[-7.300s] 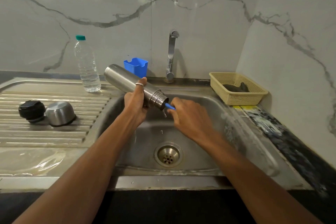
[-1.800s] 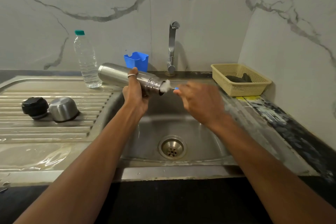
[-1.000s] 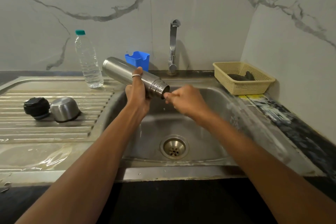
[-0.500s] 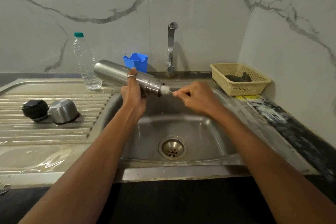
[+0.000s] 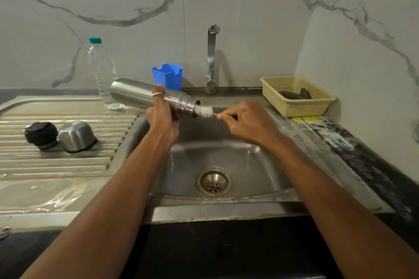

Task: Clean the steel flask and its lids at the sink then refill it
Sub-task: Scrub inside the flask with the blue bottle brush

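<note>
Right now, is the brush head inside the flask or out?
Mostly out: white bristles of the bottle brush show beyond the mouth of the steel flask.

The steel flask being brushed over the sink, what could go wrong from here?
The left hand alone grips the flask above the sink; it could slip and drop in. The flask's base looks close to the plastic bottle, so a push might topple it. The brush, pinched by the right hand, could flick drops outward.

Extending both bare forearms forward, gripping the flask [image 5: 136,95] in the left hand [image 5: 162,117], pinching the brush [image 5: 205,111] in the right hand [image 5: 247,123].
</note>
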The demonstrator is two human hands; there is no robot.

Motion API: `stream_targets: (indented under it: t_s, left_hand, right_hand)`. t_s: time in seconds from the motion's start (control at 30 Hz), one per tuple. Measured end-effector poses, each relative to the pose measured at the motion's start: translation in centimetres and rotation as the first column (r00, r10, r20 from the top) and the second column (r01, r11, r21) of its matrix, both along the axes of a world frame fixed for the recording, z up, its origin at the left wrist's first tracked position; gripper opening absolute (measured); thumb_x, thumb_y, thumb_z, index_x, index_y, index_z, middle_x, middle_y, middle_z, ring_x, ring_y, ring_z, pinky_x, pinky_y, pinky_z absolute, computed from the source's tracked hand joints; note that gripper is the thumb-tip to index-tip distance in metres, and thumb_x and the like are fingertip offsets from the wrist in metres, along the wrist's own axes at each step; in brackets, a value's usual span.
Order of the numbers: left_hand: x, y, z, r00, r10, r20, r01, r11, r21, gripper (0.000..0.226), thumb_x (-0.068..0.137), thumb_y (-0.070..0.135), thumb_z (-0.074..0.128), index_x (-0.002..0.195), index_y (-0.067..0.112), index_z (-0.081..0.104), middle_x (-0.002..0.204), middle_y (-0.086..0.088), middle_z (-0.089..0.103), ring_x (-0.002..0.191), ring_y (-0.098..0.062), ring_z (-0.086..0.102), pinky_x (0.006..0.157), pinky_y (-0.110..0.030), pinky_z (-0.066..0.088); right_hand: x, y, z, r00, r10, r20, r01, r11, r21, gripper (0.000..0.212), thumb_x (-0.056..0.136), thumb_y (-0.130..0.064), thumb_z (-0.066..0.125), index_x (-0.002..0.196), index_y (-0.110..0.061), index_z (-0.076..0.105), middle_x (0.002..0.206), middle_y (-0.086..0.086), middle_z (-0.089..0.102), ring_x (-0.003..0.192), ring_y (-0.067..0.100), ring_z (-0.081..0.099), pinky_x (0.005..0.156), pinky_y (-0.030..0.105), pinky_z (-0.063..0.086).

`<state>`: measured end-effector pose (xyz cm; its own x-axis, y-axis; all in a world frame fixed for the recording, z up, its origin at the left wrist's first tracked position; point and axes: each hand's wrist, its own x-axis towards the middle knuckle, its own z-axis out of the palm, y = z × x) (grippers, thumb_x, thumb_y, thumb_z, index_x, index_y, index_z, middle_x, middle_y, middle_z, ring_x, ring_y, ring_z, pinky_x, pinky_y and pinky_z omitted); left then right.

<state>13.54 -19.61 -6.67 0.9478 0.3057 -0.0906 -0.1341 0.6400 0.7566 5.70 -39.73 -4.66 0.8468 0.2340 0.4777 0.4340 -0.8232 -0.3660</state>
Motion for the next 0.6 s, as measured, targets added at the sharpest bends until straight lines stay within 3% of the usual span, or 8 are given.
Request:
stream_targets:
  t_s: [0.13, 0.27, 0.33, 0.47, 0.53, 0.6]
  left_hand:
    - [-0.7, -1.7, 0.2, 0.999, -0.036, -0.003, 0.036, 0.999, 0.026, 0.027, 0.092, 0.032, 0.070, 0.101, 0.008, 0.063, 0.083, -0.007, 0.073, 0.073, -0.022, 0.072, 0.074, -0.039, 0.058]
    - [-0.4, -0.9, 0.5, 1.000, -0.026, 0.012, 0.026, 1.000, 0.001, 0.025, 0.094, 0.033, 0.069, 0.097, 0.009, 0.063, 0.081, -0.005, 0.072, 0.072, -0.021, 0.071, 0.069, -0.037, 0.058]
    - [0.1, 0.2, 0.3, 1.000, -0.007, 0.019, 0.007, 1.000, -0.019, 0.026, 0.095, 0.035, 0.067, 0.097, 0.009, 0.062, 0.082, -0.006, 0.072, 0.074, -0.022, 0.071, 0.075, -0.043, 0.060]
    - [-0.2, -0.1, 0.1, 1.000, -0.027, 0.012, 0.027, 1.000, -0.002, 0.028, 0.095, 0.036, 0.066, 0.098, 0.008, 0.063, 0.086, -0.010, 0.072, 0.079, -0.027, 0.070, 0.080, -0.046, 0.057]
    - [-0.4, -1.0, 0.1, 0.998, -0.064, 0.013, 0.064, 0.998, 0.012, 0.032, 0.093, 0.035, 0.068, 0.103, 0.005, 0.064, 0.097, -0.016, 0.074, 0.087, -0.031, 0.072, 0.080, -0.045, 0.058]
    - [-0.2, -1.2, 0.0, 0.996, -0.080, 0.029, 0.080, 0.997, 0.008, 0.036, 0.091, 0.035, 0.070, 0.107, 0.004, 0.065, 0.104, -0.019, 0.074, 0.093, -0.034, 0.073, 0.082, -0.047, 0.059]
  right_hand:
    - [0.2, 2.4, -0.8, 0.990, 0.000, 0.139, 0.020, 0.989, -0.144, 0.031, 0.100, -0.034, 0.058, 0.080, -0.016, 0.074, 0.060, -0.003, 0.059, 0.053, 0.019, 0.054, 0.052, 0.033, 0.046]
    - [0.0, 1.0, -0.6, 0.914, -0.009, 0.405, 0.120, 0.961, -0.248, 0.022, 0.097, -0.033, 0.066, 0.084, -0.018, 0.076, 0.064, -0.004, 0.055, 0.055, 0.025, 0.056, 0.048, 0.029, 0.038]
    - [-0.1, -0.3, -0.4, 0.875, -0.009, 0.483, 0.162, 0.948, -0.276, 0.017, 0.092, -0.034, 0.073, 0.081, -0.020, 0.076, 0.064, -0.003, 0.059, 0.050, 0.023, 0.054, 0.046, 0.025, 0.032]
    - [-0.1, 1.3, -0.8, 0.868, 0.007, 0.496, 0.171, 0.934, -0.313, 0.012, 0.088, -0.024, 0.078, 0.080, -0.016, 0.074, 0.063, -0.001, 0.055, 0.048, 0.018, 0.042, 0.043, 0.027, 0.031]
    - [0.2, 2.8, -1.2, 0.872, 0.028, 0.489, 0.146, 0.938, -0.315, 0.009, 0.083, -0.014, 0.080, 0.081, -0.012, 0.072, 0.065, 0.002, 0.056, 0.048, 0.023, 0.050, 0.039, 0.031, 0.040]
    - [0.4, 2.8, -1.1, 0.865, 0.024, 0.501, 0.147, 0.943, -0.299, 0.010, 0.082, -0.013, 0.081, 0.081, -0.012, 0.072, 0.067, 0.003, 0.058, 0.050, 0.026, 0.054, 0.039, 0.031, 0.040]
